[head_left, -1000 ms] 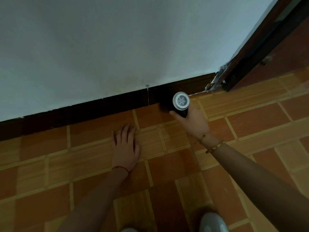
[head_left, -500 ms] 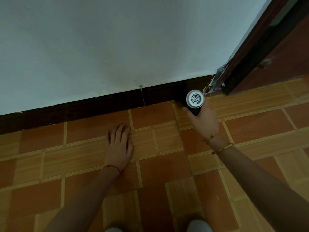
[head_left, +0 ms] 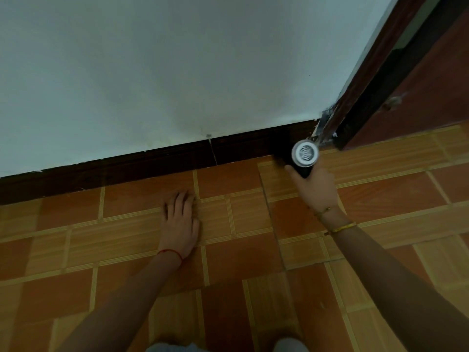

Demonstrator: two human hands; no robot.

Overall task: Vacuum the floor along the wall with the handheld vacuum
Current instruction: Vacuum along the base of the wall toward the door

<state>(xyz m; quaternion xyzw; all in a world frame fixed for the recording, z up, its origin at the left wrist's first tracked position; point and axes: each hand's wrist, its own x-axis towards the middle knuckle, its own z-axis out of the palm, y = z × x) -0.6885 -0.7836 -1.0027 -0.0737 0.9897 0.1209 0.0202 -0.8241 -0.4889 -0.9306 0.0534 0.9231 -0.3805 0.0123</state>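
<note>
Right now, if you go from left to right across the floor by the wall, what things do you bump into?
Left hand flat on the tiles → handheld vacuum gripped by the right hand → door frame → door.

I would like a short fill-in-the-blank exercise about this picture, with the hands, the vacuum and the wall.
1. The handheld vacuum is held by the ____ hand.
2. The left hand lies flat on the tiled ____.
3. The vacuum's front end points at the dark ____ under the white wall.
4. To the right of the vacuum stands a wooden ____ frame.

Missing words: right; floor; baseboard; door
</note>
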